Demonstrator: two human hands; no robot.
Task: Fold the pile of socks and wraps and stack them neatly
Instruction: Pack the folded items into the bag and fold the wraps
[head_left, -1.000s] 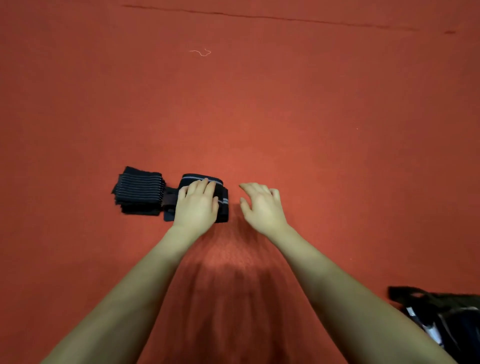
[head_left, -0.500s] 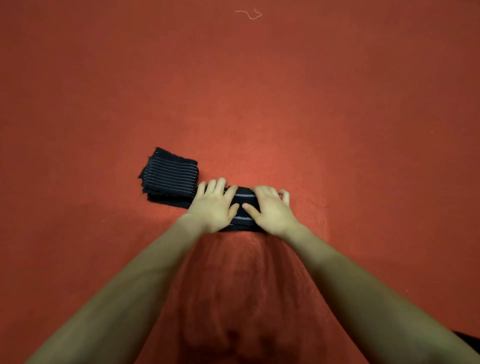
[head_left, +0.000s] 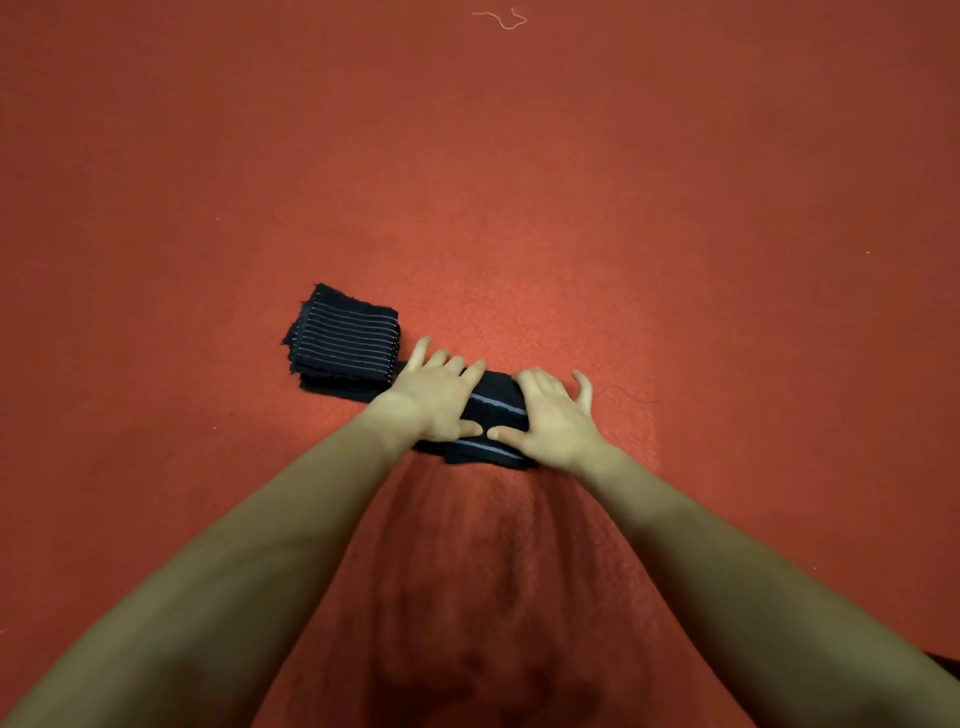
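Two hands (head_left: 441, 395) (head_left: 550, 415), one wrap (head_left: 493, 410), one stack (head_left: 345, 338), one thread (head_left: 501, 20).

Stack (head_left: 345, 340) lies left of wrap (head_left: 493, 410); hands (head_left: 441, 395) on wrap.

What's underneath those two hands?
Both the left hand and right hand press flat on a dark folded wrap with pale stripes, lying on the red carpet. Its ends are hidden beneath the palms.

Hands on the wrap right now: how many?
2. The left hand presses the wrap's left end beside the folded stack; the right hand presses its right end.
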